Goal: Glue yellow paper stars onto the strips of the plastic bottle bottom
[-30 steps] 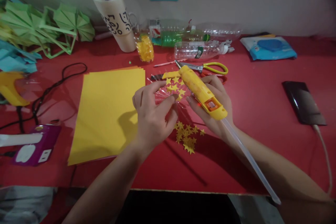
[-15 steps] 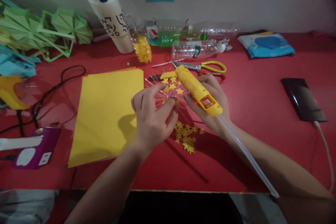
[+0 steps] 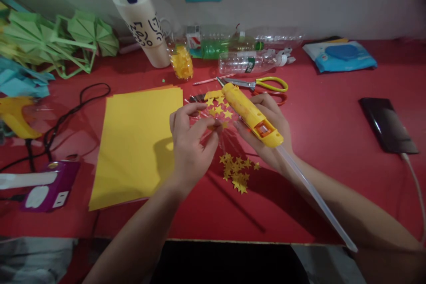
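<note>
My right hand (image 3: 271,128) is wrapped round a yellow hot glue gun (image 3: 248,113); its metal nozzle points up and left, and a long glue stick (image 3: 319,202) sticks out behind. Thumb and forefinger of my left hand (image 3: 195,142) are pinched together at a clear plastic piece cut into thin strips (image 3: 229,135). Yellow stars (image 3: 218,110) show on or behind this see-through plastic. Below, between my forearms, lies a loose heap of small yellow stars (image 3: 235,168) on the red table (image 3: 213,222).
Yellow paper sheets (image 3: 133,142) lie left of my hand. Behind are yellow-handled scissors (image 3: 271,83), a box cutter (image 3: 213,95), plastic bottles (image 3: 246,62) and a tumbler (image 3: 143,22). At left are a second glue gun (image 3: 18,117), cords and a purple power strip (image 3: 49,186); at right, a phone (image 3: 388,124).
My left thumb and forefinger have shifted slightly left and the finger pose has changed a little. The glue gun stays nearly in place in my right hand.
</note>
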### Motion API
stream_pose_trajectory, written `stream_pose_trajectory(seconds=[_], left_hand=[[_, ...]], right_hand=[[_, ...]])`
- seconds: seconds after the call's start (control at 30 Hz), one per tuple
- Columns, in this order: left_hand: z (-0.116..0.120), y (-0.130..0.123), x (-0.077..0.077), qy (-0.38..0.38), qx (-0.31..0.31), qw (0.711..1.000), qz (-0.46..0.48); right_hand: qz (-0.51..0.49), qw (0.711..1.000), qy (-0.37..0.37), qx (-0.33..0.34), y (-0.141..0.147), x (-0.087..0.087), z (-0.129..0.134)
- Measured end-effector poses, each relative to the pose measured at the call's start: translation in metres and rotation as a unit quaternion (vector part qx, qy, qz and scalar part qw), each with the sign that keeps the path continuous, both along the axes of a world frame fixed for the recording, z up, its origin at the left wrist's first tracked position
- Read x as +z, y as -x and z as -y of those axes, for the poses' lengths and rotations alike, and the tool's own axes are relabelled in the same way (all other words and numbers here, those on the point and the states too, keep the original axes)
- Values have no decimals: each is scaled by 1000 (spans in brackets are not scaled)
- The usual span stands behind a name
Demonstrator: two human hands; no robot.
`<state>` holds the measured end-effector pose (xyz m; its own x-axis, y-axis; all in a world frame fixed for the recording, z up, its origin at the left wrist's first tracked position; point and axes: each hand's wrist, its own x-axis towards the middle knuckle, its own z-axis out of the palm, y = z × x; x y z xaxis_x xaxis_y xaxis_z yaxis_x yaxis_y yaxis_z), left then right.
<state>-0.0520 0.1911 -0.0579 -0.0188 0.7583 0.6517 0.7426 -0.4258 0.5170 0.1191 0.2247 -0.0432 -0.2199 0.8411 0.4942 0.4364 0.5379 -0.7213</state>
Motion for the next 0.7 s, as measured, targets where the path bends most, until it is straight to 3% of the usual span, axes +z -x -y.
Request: stream_pose_trajectory(seconds=[0.37,0.7], left_hand=[[1,-1,3,-6,-11,1000,-4],[4,0,6,-18,-19,999,-43]], right_hand=[[-36,998,-31,34,-1,2,0],[-27,999,-21,22,-1,1,0]])
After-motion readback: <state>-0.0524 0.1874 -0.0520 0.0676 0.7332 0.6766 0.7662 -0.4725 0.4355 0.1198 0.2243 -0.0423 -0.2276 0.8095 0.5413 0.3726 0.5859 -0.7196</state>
